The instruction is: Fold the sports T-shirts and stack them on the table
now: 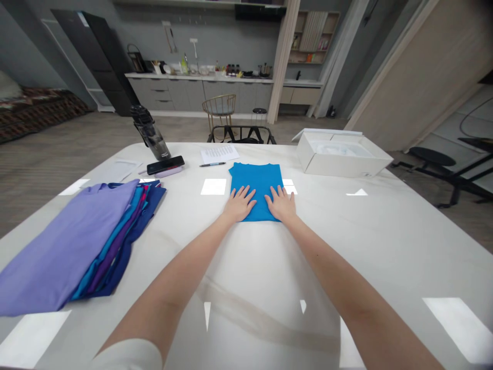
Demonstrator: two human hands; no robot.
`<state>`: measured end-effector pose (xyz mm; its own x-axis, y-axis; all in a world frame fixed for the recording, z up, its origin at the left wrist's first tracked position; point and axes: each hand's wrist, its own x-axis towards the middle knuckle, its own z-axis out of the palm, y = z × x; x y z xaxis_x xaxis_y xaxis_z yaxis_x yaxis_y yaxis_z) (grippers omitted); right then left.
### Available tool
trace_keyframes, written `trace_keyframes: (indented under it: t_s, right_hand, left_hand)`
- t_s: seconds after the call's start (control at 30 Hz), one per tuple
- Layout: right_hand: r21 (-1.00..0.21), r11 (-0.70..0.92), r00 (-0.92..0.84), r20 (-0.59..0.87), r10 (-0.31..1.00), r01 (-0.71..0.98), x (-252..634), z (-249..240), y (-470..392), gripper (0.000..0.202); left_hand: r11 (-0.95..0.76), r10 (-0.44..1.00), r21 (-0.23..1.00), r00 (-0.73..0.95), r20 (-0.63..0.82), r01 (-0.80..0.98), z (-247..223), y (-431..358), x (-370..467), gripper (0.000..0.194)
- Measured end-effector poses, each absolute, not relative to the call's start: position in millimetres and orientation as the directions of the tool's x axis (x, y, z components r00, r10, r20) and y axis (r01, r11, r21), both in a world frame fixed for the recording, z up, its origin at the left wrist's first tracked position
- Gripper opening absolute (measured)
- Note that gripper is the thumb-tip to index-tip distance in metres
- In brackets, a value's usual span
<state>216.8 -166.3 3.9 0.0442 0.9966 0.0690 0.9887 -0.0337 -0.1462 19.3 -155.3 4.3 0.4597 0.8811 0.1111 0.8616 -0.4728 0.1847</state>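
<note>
A blue garment (256, 177), folded into a rough rectangle, lies flat on the white table (185, 252) in front of me. My left hand (239, 204) rests palm down on its left side with the fingers spread. On its right side lies my right hand (281, 204), also flat and open. A small corner of the cloth sticks out at the upper left of the fold. To the left, a stack of garments has a lavender one (77, 236) on top, with blue, purple and navy layers showing beneath it.
A white open box (339, 163) with something pale inside stands at the back right. Printed paper (219, 154), a pen (212, 164) and a black phone (165, 164) lie along the far side. An upright vacuum cleaner (154, 139) and a chair (241, 134) are behind the table.
</note>
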Motion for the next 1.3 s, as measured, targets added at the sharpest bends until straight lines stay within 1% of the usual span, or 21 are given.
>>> trace_keyframes:
  t_s: [0.1,0.2,0.33,0.5,0.6,0.67,0.73,0.83,0.9,1.0,1.07,1.17,1.3]
  right_hand:
    - [-0.147,0.053,-0.037,0.11,0.993,0.988,201,0,-186,0.06]
    - [-0.162,0.123,-0.11,0.091,0.99,0.979,192,-4,-202,0.058]
    - [-0.17,0.058,-0.052,0.043,0.998,0.984,205,-4,-216,0.062]
    - [-0.201,-0.015,0.009,-0.028,1.0,0.98,233,-4,-233,0.067]
    - [-0.23,-0.002,-0.007,-0.038,0.999,0.973,251,-8,-247,0.07]
    - [-0.276,0.056,-0.056,0.008,0.998,0.96,263,-12,-256,0.066]
    - [-0.336,0.119,-0.09,0.099,0.991,0.934,273,-13,-266,0.055]
    - [-0.382,0.185,-0.106,0.217,0.97,0.905,278,-8,-275,0.041]
    - [-0.355,0.189,-0.114,0.222,0.969,0.916,274,0,-279,0.036]
    - [-0.273,0.13,-0.083,0.178,0.98,0.953,262,15,-282,0.032]
    - [-0.219,0.107,-0.074,0.152,0.986,0.97,257,24,-287,0.032]
    - [-0.174,0.128,-0.111,0.105,0.988,0.976,260,33,-301,0.031]
    - [-0.174,0.192,-0.186,0.049,0.981,0.966,278,37,-338,0.03]
  left_hand:
    - [-0.468,0.884,0.19,0.452,0.121,0.863,3,-173,27,0.059]
    - [-0.443,0.897,0.208,0.428,0.113,0.872,-1,-189,35,0.059]
    - [-0.394,0.919,0.215,0.381,0.1,0.894,-5,-206,29,0.064]
    - [-0.384,0.919,0.238,0.395,0.002,0.892,-3,-220,8,0.075]
    - [-0.394,0.911,0.241,0.412,-0.025,0.887,-1,-231,-5,0.072]
    - [-0.413,0.904,0.228,0.428,-0.018,0.882,1,-239,-14,0.064]
    - [-0.438,0.895,0.208,0.445,0.012,0.875,4,-245,-23,0.055]
    - [-0.439,0.898,0.177,0.432,0.078,0.881,11,-250,-29,0.052]
    - [-0.416,0.909,0.138,0.405,0.1,0.899,17,-250,-27,0.048]
    - [-0.4,0.913,0.047,0.393,0.111,0.915,26,-249,-20,0.041]
    - [-0.413,0.906,0.012,0.41,0.106,0.911,31,-251,-17,0.04]
    - [-0.456,0.888,0.011,0.454,0.077,0.89,37,-263,-20,0.04]
    - [-0.557,0.83,0.05,0.556,0.042,0.829,36,-300,-30,0.044]
